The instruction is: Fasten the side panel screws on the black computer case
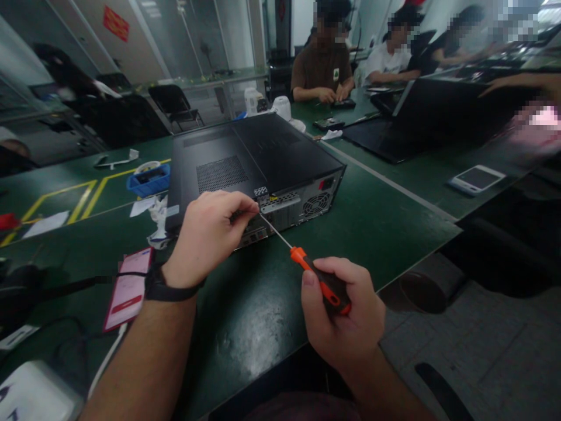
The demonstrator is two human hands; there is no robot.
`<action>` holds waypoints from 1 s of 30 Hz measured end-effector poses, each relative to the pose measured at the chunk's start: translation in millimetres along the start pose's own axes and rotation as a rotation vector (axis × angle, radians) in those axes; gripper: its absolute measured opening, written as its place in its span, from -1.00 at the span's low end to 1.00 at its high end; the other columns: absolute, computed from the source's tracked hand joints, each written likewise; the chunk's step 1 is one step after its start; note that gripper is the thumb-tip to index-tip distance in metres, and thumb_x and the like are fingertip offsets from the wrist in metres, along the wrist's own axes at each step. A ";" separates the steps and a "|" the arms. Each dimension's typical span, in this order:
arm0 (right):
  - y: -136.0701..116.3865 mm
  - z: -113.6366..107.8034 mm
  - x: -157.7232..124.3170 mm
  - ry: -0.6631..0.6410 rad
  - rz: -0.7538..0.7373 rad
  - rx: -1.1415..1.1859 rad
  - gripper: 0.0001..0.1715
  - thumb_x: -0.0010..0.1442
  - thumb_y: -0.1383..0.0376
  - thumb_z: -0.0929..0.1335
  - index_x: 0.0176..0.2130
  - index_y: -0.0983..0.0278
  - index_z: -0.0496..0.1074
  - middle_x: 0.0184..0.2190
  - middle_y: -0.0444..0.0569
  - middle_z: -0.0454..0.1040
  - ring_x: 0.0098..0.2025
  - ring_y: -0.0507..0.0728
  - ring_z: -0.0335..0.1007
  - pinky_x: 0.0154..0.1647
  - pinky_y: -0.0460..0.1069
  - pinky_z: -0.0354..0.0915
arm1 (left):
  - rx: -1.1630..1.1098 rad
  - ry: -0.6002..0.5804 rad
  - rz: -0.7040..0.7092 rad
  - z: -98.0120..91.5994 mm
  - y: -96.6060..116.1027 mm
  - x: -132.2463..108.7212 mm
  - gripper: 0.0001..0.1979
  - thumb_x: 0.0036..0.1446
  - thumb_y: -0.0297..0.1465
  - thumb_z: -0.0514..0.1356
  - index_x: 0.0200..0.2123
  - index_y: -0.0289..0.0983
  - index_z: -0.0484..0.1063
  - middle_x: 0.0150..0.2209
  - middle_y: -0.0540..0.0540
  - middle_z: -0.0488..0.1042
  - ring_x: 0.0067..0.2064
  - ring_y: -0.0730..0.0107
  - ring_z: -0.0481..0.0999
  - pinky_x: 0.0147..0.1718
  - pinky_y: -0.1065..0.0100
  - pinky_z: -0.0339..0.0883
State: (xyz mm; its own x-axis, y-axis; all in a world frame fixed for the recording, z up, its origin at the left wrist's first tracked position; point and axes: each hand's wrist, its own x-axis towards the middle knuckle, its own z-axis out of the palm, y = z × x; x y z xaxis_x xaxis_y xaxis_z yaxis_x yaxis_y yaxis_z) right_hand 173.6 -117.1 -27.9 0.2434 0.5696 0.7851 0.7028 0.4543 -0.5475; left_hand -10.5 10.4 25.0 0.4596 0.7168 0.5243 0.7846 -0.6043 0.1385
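A black desktop computer case [280, 146] lies on its side on the green table [372, 216], its rear panel with a fan grille and ports facing me. My right hand [346, 310] is wrapped round the orange and black handle of a screwdriver [302, 260]. The thin shaft points up and left, its tip at the fingertips of my left hand [214, 228]. That hand is pinched closed at the case's rear edge, and whatever lies between thumb and forefinger is too small to make out. A black band circles my left wrist.
Left of the case are a blue bin [149, 182] and crumpled white paper [158, 219]. A phone with a pink screen [129, 286] lies by my left forearm. A white phone [477, 179] rests at the right. Co-workers sit across the table, near an open black computer part [438, 111].
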 end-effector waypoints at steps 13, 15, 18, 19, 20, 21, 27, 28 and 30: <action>0.6 3.1 -1.6 0.002 0.030 0.009 -0.78 0.26 0.39 0.39 -0.08 0.21 0.37 -0.36 -0.17 0.52 -0.43 -0.01 0.47 -0.42 -0.09 0.41 | -0.017 0.031 0.009 2.0 2.9 1.4 -0.84 0.30 -0.38 0.18 -0.19 -0.16 0.60 -0.18 -0.08 0.69 -0.14 0.18 0.61 -0.13 0.18 0.41; 1.6 4.3 -1.9 0.001 0.024 0.017 -0.78 0.25 0.40 0.39 -0.08 0.22 0.37 -0.36 -0.18 0.51 -0.42 -0.02 0.47 -0.40 -0.10 0.41 | -0.021 0.030 0.011 2.0 2.8 1.0 -0.83 0.30 -0.38 0.18 -0.19 -0.16 0.60 -0.18 -0.08 0.69 -0.14 0.18 0.62 -0.13 0.19 0.42; 2.4 5.2 -2.8 -0.003 0.024 0.024 -0.77 0.25 0.40 0.39 -0.08 0.23 0.37 -0.36 -0.18 0.51 -0.41 -0.03 0.48 -0.39 -0.11 0.42 | -0.023 0.040 0.008 1.7 2.9 0.7 -0.84 0.30 -0.39 0.19 -0.20 -0.16 0.60 -0.19 -0.07 0.69 -0.15 0.18 0.62 -0.13 0.20 0.42; 2.5 5.2 -3.3 -0.001 0.024 0.025 -0.77 0.25 0.41 0.39 -0.08 0.23 0.38 -0.36 -0.18 0.51 -0.41 -0.03 0.49 -0.40 -0.11 0.42 | -0.023 0.046 0.004 1.6 2.9 0.6 -0.85 0.30 -0.38 0.20 -0.21 -0.16 0.60 -0.20 -0.06 0.69 -0.16 0.19 0.62 -0.14 0.21 0.42; 2.4 5.0 -3.9 -0.002 0.026 0.026 -0.77 0.25 0.40 0.39 -0.08 0.23 0.38 -0.36 -0.17 0.51 -0.41 -0.02 0.49 -0.41 -0.11 0.41 | -0.023 0.053 0.001 1.6 2.8 0.6 -0.87 0.29 -0.38 0.21 -0.22 -0.16 0.59 -0.21 -0.06 0.69 -0.16 0.19 0.62 -0.14 0.21 0.42; 2.2 4.7 -4.5 0.001 0.029 0.027 -0.77 0.25 0.40 0.40 -0.08 0.22 0.38 -0.36 -0.17 0.51 -0.42 -0.01 0.48 -0.42 -0.10 0.41 | -0.022 0.061 -0.001 1.6 2.8 0.6 -0.88 0.28 -0.37 0.22 -0.23 -0.16 0.59 -0.21 -0.06 0.69 -0.17 0.19 0.63 -0.15 0.21 0.42; 1.7 4.9 -6.1 -0.001 0.040 0.034 -0.74 0.25 0.40 0.39 -0.06 0.20 0.37 -0.35 -0.16 0.53 -0.44 0.00 0.47 -0.48 -0.10 0.37 | -0.019 0.056 -0.016 2.4 3.5 0.8 -0.87 0.29 -0.37 0.21 -0.24 -0.16 0.58 -0.21 -0.06 0.68 -0.16 0.19 0.62 -0.14 0.21 0.42; 1.8 5.4 -5.8 -0.002 0.035 0.035 -0.74 0.25 0.40 0.39 -0.05 0.21 0.37 -0.35 -0.15 0.53 -0.44 -0.01 0.47 -0.49 -0.10 0.36 | -0.020 0.058 -0.015 2.6 3.9 0.9 -0.86 0.30 -0.36 0.20 -0.23 -0.16 0.58 -0.20 -0.06 0.68 -0.16 0.19 0.62 -0.14 0.21 0.42; 2.0 6.5 -5.3 0.003 0.027 0.031 -0.74 0.25 0.40 0.39 -0.06 0.21 0.37 -0.35 -0.16 0.53 -0.45 -0.01 0.47 -0.49 -0.10 0.36 | -0.025 0.061 -0.006 2.9 4.8 1.2 -0.84 0.32 -0.36 0.17 -0.21 -0.17 0.58 -0.19 -0.07 0.68 -0.15 0.19 0.61 -0.14 0.20 0.41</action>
State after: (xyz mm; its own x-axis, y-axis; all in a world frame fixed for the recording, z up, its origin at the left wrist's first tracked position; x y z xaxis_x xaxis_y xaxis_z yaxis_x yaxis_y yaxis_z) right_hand 169.4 -114.7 -35.1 0.2644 0.5798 0.7707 0.6747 0.4598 -0.5774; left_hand -5.0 9.3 23.9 0.4280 0.6984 0.5737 0.7764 -0.6090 0.1622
